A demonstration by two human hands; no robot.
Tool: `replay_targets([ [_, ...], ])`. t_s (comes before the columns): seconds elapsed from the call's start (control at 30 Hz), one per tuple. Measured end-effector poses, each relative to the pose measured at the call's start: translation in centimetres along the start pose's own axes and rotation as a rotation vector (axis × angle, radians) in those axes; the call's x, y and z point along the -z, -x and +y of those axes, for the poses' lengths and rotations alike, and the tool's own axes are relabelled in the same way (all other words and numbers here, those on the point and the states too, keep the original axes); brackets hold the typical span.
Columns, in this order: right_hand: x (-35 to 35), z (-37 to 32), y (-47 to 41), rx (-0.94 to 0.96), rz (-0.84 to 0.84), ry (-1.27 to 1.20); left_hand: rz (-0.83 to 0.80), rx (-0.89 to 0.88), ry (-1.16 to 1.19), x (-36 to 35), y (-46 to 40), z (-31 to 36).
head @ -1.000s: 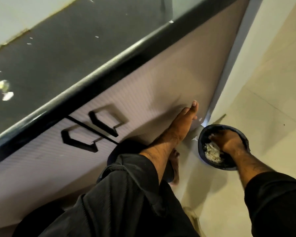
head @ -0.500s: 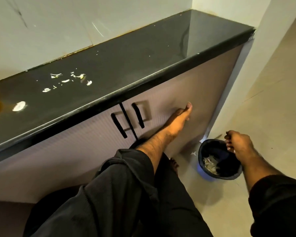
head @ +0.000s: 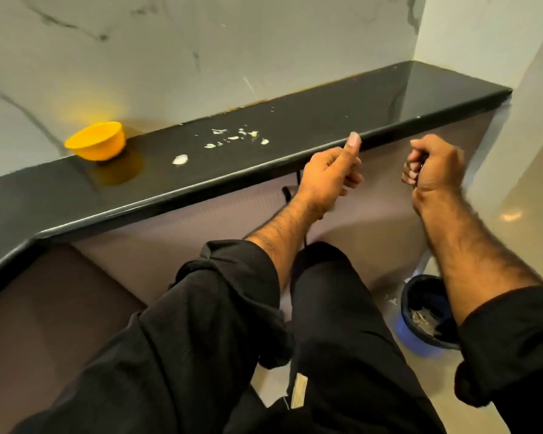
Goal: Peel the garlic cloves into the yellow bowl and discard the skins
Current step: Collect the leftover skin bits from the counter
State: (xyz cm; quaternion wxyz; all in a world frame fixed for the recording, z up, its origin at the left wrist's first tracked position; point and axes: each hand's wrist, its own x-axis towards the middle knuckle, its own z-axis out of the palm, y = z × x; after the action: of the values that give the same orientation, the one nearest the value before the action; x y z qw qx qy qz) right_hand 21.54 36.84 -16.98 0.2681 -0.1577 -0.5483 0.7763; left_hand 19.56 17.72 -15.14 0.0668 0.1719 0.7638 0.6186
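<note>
The left hand (head: 326,175) hangs in front of the table (head: 326,120) edge, fingers curled, thumb up, holding nothing. The right hand (head: 433,166) is a fist; I cannot tell if it holds anything. Garlic skins (head: 232,137) lie on the table beyond them, the yellow bowl (head: 96,140) far left, a bin (head: 420,336) on the floor near right

This is looking like a home kitchen: a glossy black stone counter (head: 295,120) is running along a marble-veined white wall (head: 201,42), plain cabinet doors (head: 170,233) are sitting beneath it, and a small bin (head: 420,314) is standing on the tiled floor (head: 530,183) at the right.
</note>
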Motion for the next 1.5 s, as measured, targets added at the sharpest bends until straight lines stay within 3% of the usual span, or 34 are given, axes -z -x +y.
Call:
replay_targets([
  [0.17,-8.6,-3.4,3.3,0.235,-0.164,0.115,0.175,-0.049,0.037,8.0,2.8,4.3],
  [0.33,-17.4,-3.3,4.9,0.571,-0.216,0.629,0.425,-0.077,0.089,17.2,5.2,4.6],
  [0.43,-21.8,-2.0,4.9,0.661,-0.351,0.739,0.565,-0.075,0.088,22.4,5.8,4.1],
  [0.63,-27.5,1.1,3.1,0.338,-0.733,1.447,0.693,-0.013,0.064,29.0,4.7,3.1],
  [0.8,-30.9,1.2,5.2,0.407,-1.014,1.462,0.729,0.017,0.092,31.8,2.4,1.9],
  [0.9,-31.3,0.1,5.0,0.349,-1.243,1.218,0.726,0.051,0.111,32.6,0.8,0.8],
  [0.97,-30.5,-0.1,3.1,0.310,-1.204,0.881,0.717,0.073,0.124,32.9,-0.3,0.4],
  [1.03,-29.3,0.0,-0.1,0.401,-0.912,0.779,0.707,0.081,0.132,33.1,-1.4,0.3],
  [1.1,-27.7,0.3,-3.1,0.507,-0.561,1.023,0.693,0.084,0.115,33.1,-2.2,0.3],
  [1.17,-26.9,0.8,-5.0,0.410,-0.435,1.288,0.683,0.085,0.101,33.1,-2.9,0.2],
  [1.3,-28.3,2.3,-4.0,0.306,-0.675,1.581,0.676,0.085,0.137,33.2,-3.1,0.3],
  [1.5,-29.3,1.9,-1.7,0.383,-0.915,1.592,0.693,0.051,0.241,33.7,-3.1,0.0],
])
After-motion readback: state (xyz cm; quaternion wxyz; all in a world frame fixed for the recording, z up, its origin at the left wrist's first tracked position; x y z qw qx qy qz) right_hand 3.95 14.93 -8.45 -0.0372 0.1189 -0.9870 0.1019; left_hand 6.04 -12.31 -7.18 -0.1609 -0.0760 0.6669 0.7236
